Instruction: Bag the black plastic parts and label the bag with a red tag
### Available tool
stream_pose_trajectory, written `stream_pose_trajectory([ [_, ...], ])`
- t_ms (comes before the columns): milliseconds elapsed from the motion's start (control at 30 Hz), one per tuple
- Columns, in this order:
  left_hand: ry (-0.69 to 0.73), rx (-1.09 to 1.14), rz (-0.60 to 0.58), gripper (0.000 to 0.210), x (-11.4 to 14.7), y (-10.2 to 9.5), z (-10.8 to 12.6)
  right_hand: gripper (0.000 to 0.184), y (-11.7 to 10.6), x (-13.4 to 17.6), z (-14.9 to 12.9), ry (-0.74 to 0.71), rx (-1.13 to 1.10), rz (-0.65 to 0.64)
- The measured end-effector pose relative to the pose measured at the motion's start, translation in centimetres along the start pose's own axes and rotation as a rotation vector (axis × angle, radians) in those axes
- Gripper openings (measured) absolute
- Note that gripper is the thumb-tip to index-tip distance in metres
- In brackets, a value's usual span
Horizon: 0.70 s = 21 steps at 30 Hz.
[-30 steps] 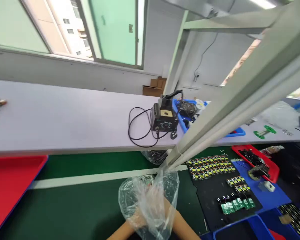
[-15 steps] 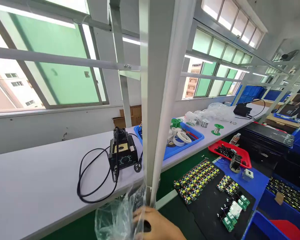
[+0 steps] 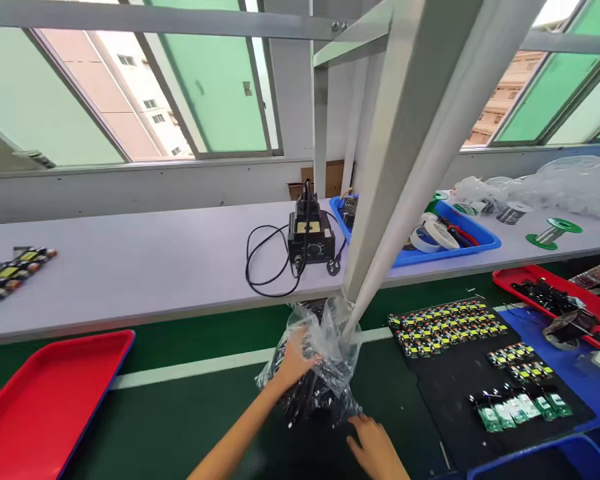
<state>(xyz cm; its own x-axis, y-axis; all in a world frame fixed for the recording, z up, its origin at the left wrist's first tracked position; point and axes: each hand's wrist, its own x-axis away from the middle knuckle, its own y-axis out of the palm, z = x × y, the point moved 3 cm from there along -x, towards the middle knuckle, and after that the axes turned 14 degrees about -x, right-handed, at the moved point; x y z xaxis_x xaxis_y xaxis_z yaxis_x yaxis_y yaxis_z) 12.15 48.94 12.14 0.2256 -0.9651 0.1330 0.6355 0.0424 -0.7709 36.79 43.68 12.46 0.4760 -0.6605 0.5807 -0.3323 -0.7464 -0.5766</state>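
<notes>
Half a second ago only one hand showed, low at the frame's edge against a clear bag; now both hands are in view and the bag stands further up the green table.

The clear plastic bag [image 3: 316, 373], full of small dark parts, stands roughly upright, its long axis vertical and its crumpled mouth pointing up toward the slanting white frame post [image 3: 405, 167]. The left hand [image 3: 296, 357] grips the bag's upper left side, fingers [image 3: 307, 363] curled and clamped on the plastic. The right hand [image 3: 375, 440] lies just below and right of the bag, fingers spread apart on the table, holding nothing; whether the tips touch the bag cannot be told.

Beyond the left fingers, on the white table, sits a black soldering station [image 3: 310, 237] with looped cable. Right of the right fingers lies a black mat [image 3: 430, 393] with rows of small circuit boards [image 3: 447, 320]. Well left of both hands is a red tray [image 3: 45, 400]. The post's foot meets the bag's top, crowding the mouth.
</notes>
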Motion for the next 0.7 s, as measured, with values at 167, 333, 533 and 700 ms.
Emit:
stream_pose_trajectory([
  [167, -0.187, 0.15, 0.049, 0.072, 8.9, -3.6, -4.1, 0.046, 2.0, 2.2, -2.3, -0.081, 0.133, -0.027],
  [333, -0.441, 0.24, -0.075, 0.052, 21.9, -3.5, -11.9, 0.048, 6.0, 4.4, -5.2, -0.123, 0.283, -0.077],
  [533, -0.684, 0.293, -0.144, 0.031, 36.8, -1.3, -18.8, 0.049, 14.1, 8.0, -11.8, -0.263, 0.339, -0.232],
  [700, -0.782, 0.258, -0.113, 0.03, 44.2, -1.0, -22.0, 0.042, 23.0, 9.7, -15.9, -0.383, 0.479, -0.459],
])
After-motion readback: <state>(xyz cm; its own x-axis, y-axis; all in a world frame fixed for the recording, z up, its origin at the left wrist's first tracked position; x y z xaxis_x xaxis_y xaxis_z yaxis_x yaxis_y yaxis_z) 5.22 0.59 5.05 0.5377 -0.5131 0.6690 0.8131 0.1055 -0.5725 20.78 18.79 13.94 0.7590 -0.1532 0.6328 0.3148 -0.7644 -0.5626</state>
